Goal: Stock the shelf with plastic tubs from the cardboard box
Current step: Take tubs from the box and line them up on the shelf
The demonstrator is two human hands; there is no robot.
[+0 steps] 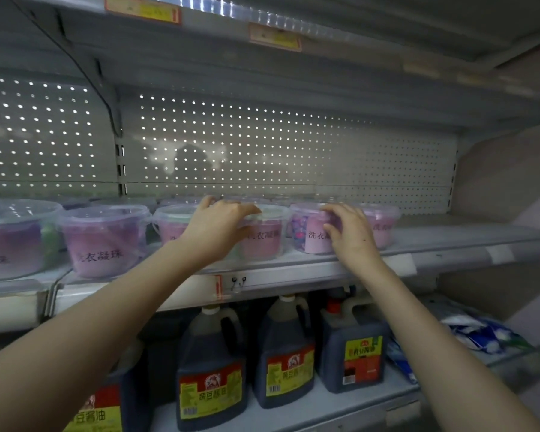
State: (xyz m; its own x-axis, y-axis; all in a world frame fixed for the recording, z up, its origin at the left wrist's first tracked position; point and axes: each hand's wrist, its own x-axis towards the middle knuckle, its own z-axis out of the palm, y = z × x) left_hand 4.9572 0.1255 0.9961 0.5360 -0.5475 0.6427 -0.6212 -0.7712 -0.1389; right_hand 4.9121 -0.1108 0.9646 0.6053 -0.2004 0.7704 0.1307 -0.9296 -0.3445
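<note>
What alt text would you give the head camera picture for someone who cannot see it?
A person's left hand and right hand each grip a clear, pink-filled plastic tub in a row on a shop shelf; dark jugs stand below.

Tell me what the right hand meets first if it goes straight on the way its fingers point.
The right hand grips the white-labelled tub, so it would shove that first; beyond, probably the neighbouring tub under the left hand; depth unclear.

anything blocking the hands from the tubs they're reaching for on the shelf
Nothing visible. The left hand holds one tub and the right hand grips the next tub, both standing near the front of the shelf.
</note>
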